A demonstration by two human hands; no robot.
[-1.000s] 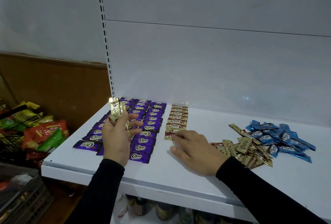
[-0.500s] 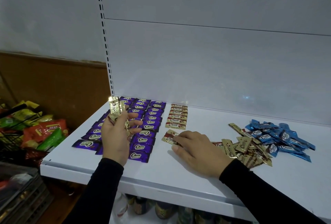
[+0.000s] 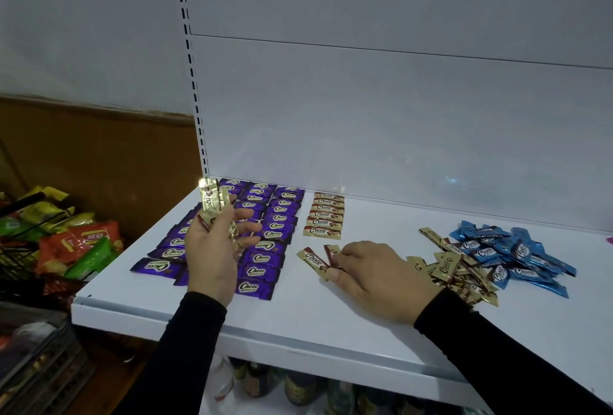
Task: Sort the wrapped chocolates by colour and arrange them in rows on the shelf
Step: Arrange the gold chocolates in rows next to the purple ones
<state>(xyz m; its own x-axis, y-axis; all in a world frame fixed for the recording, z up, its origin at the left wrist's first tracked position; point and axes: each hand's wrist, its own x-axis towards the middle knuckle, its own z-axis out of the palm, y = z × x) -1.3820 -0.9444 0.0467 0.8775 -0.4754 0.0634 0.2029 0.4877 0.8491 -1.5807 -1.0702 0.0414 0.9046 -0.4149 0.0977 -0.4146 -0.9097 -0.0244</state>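
Purple chocolates (image 3: 265, 235) lie in neat rows at the left of the white shelf (image 3: 298, 311). Beside them runs a short column of gold chocolates (image 3: 323, 214). My left hand (image 3: 215, 248) is raised over the purple rows and grips a bunch of gold chocolates (image 3: 212, 205). My right hand (image 3: 374, 277) lies low on the shelf, its fingertips on two loose gold chocolates (image 3: 318, 260) just below the gold column. A gold heap (image 3: 454, 268) and a blue heap (image 3: 510, 252) sit unsorted to the right.
A wire basket of snack bags (image 3: 59, 235) stands left of the shelf. Bottles (image 3: 298, 388) show on the level below. The shelf's white back panel (image 3: 398, 122) rises behind the rows.
My right hand has drawn back toward me from the gold column, dragging two gold chocolates away from the column's near end. My left hand has stayed raised with its bunch.
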